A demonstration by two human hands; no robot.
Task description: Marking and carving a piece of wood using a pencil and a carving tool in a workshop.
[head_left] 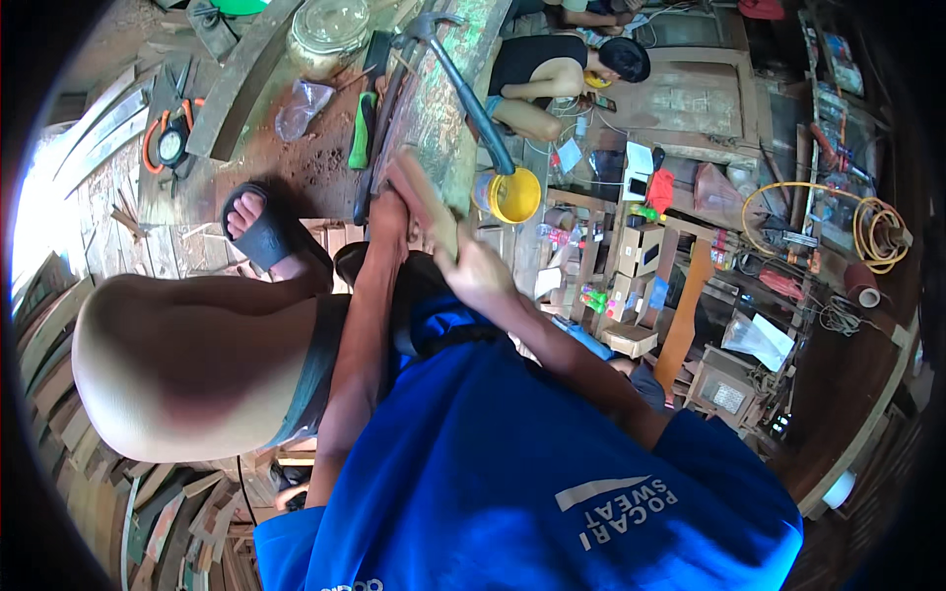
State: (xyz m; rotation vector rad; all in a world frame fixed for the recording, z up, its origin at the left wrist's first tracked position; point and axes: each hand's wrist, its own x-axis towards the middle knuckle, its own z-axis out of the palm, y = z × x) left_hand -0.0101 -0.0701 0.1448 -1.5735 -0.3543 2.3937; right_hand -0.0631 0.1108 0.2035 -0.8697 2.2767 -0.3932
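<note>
A short, flat piece of wood (422, 192), reddish brown and slightly blurred, slants over the near edge of the workbench (320, 192). My right hand (478, 268) is closed around its lower end. Against its left side, my left hand (388, 215) is also closed, but the wood partly covers its fingers, and what they grip is hidden. Just beyond my left hand, a long dark bar (377, 148) lies on the bench beside a green-handled tool (364, 130). A hammer (458, 84) with a dark blue handle lies farther right.
Orange-handled pliers (169, 138), a clear plastic bag (304, 108) and a lidded jar (330, 30) are at the far left. A yellow bucket (514, 197) stands right of the bench. Another person (547, 79) sits beyond it. Stacked wood strips (74, 414) fill the left side.
</note>
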